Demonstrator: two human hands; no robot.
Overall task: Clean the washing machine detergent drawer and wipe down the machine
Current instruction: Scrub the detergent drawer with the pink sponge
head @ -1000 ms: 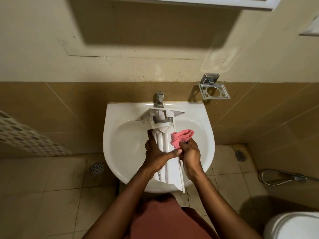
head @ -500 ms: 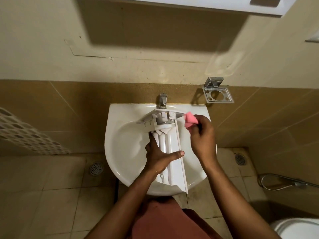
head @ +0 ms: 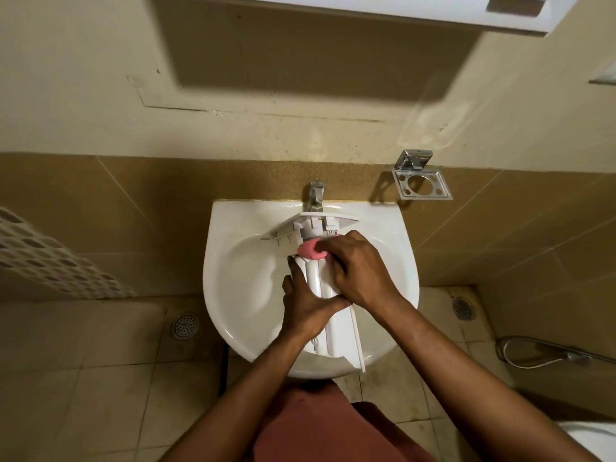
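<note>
- Now the left hand (head: 308, 306) grips the detergent drawer (head: 338, 341) about halfway along, fingers curled round its left side and thumb laid across the top, just as it did a second ago. It steadies the work and has not shifted.
- The drawer lies lengthwise in the wash basin (head: 245, 288), its front panel at the far end under the tap (head: 316, 194) and its back end resting over the near rim.
- Half a second ago the pink cloth (head: 310, 251) was off the drawer's far right corner. It has come leftward and is pressed onto the compartments just behind the front panel.
- The right hand (head: 361, 273) holds the cloth bunched in its curled fingers and has swung across with it, so it covers the middle of the drawer.
- I judge the wiping has reached the far compartments, with the machine itself yet to be wiped.
- Around: a white perforated surface (head: 50, 258) at far left and a floor drain (head: 185, 325) beside the basin.
- Further right are a chrome wall holder (head: 422, 185), a second floor drain (head: 462, 307), a hose (head: 533, 353) and a toilet (head: 593, 441).
- The tap, close above the front panel, crowds strokes there, and the right hand hides the compartments from view.
</note>
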